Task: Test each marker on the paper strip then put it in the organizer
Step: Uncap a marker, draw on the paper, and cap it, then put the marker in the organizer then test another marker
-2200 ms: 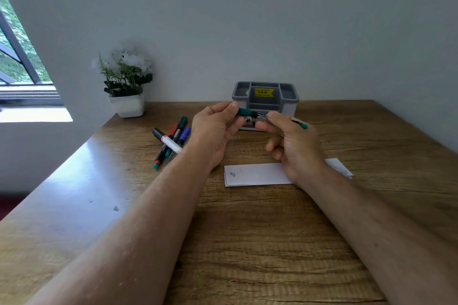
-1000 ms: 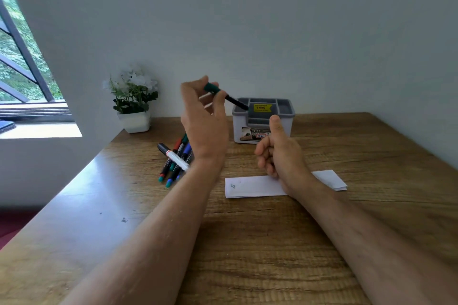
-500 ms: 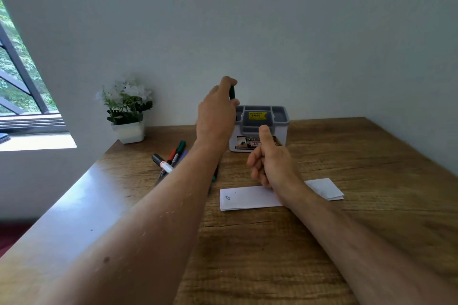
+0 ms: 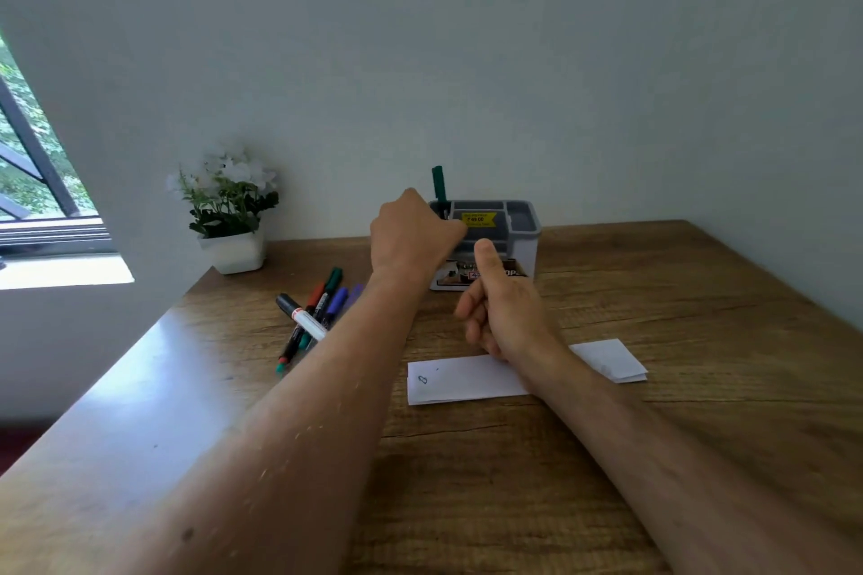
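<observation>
A green marker (image 4: 438, 184) stands upright in the left rear compartment of the grey organizer (image 4: 524, 234), its cap end sticking up above the rim. My left hand (image 4: 410, 234) is against the organizer's left side with its fingers curled at the marker's lower part, which it hides. My right hand (image 4: 506, 310) hovers in front of the organizer with the thumb raised and the fingers loosely curled, holding nothing; its wrist lies over the white paper strip (image 4: 460, 381). The strip bears a small scribble near its left end. Several more markers (image 4: 314, 315) lie in a pile on the table to the left.
The wooden table (image 4: 654, 434) ends at a white wall behind the organizer. A white potted plant (image 4: 229, 219) stands at the back left corner. A window opens at the far left, beyond the table's left edge.
My left hand has lowered the green marker from above the organizer into its left rear compartment. My right hand has stayed over the paper strip.
</observation>
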{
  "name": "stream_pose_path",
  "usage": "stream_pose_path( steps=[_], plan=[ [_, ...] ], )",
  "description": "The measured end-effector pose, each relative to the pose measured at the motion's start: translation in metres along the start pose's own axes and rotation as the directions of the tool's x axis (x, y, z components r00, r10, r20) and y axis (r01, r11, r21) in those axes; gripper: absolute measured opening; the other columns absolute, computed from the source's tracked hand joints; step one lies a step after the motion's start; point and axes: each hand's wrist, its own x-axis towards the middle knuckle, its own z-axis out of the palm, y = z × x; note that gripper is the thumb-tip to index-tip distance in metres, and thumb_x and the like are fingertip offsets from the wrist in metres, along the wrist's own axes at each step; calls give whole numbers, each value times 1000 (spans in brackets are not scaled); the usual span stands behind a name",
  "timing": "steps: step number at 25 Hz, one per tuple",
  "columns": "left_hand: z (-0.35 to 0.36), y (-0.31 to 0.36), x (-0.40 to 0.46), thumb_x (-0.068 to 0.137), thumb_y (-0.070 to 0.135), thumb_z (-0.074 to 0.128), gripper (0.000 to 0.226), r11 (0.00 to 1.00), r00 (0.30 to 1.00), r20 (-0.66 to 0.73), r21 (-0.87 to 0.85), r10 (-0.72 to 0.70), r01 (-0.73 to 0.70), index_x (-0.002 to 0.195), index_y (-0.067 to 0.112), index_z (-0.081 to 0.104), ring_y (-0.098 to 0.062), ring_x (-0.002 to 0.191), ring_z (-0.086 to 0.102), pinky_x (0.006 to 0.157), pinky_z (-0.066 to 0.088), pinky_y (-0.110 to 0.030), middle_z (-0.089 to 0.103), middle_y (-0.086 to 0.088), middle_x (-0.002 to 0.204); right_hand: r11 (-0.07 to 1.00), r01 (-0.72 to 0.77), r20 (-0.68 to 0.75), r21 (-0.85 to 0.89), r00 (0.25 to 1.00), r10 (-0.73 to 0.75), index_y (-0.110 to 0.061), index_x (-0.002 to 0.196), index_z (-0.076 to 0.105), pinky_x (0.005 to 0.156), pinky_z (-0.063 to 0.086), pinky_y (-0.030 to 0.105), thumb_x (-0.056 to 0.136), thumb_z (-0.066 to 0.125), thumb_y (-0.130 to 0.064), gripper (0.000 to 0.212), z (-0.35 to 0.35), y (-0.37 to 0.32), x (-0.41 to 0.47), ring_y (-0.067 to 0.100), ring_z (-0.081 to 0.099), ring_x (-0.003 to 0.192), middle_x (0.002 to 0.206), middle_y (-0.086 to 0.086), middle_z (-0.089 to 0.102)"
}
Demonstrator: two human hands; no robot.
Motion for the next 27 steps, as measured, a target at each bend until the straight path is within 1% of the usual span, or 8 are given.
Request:
stream_pose_path(
  steps=[3,7,10,13,15,17,22,27],
  plan=[
    [0,0,-5,76,48,66,45,1000,1000,-14,13,14,-14,97,9,57,-25,81,63,61,41,-29,64,-6,86,1000,4,1,20,1000,-4,-12,62,67,50,37,28,92,26,-73,79,-1,-1,-1,6,48,36,48,2,59],
    [-15,0,-21,85,59,57,62,997,994,-103,-67,-32,25,120,9,52,-24,90,63,71,48,-33,65,-7,101,999,-5,-21,51,1000,6,-11,62,67,46,36,27,94,27,-71,78,-2,-3,-3,7,46,35,49,4,59],
    [-38,-11,-36,87,35,59,25,997,985,-170,-75,8,-21,102,15,56,-15,76,59,61,41,-29,64,2,89,997,-7,-42,73,999,10,-11,62,65,41,35,22,95,27,-67,75,-3,-6,-7,6,44,34,49,4,57],
    [-58,-20,-45,77,28,73,15,997,968,248,77,-45,26,89,22,65,-9,70,55,56,41,-25,62,4,82,994,-7,-48,112,999,12,-11,63,64,38,34,20,96,29,-66,74,-2,-10,-9,7,43,34,48,4,56],
    [-61,-21,-52,71,29,84,21,987,842,535,158,-74,-13,86,29,69,-9,75,58,65,49,-27,61,9,86,993,-3,-61,115,998,10,-10,63,65,41,35,23,96,30,-66,74,-1,-10,-10,8,44,36,48,3,56],
    [-57,-22,-58,69,29,87,22,983,728,683,168,-67,-67,85,31,71,-11,82,61,69,53,-27,63,11,88,995,-8,-72,96,997,15,-10,63,66,45,37,25,96,30,-67,74,2,-10,-10,9,46,39,48,2,57],
    [-53,-26,-61,76,23,82,17,986,642,766,127,-30,-105,82,32,69,-15,91,63,64,49,-24,65,10,89,999,-17,-31,30,999,18,-10,70,68,45,38,25,98,33,-61,68,-4,-21,-1,10,48,42,53,1,61],
    [-58,-36,-58,77,26,81,12,992,678,735,97,-15,-83,82,32,72,-12,83,60,63,47,-23,65,13,84,999,38,-76,12,996,-37,-9,70,68,40,33,22,100,38,-53,62,-7,-7,0,7,43,36,51,3,58]
  ],
)
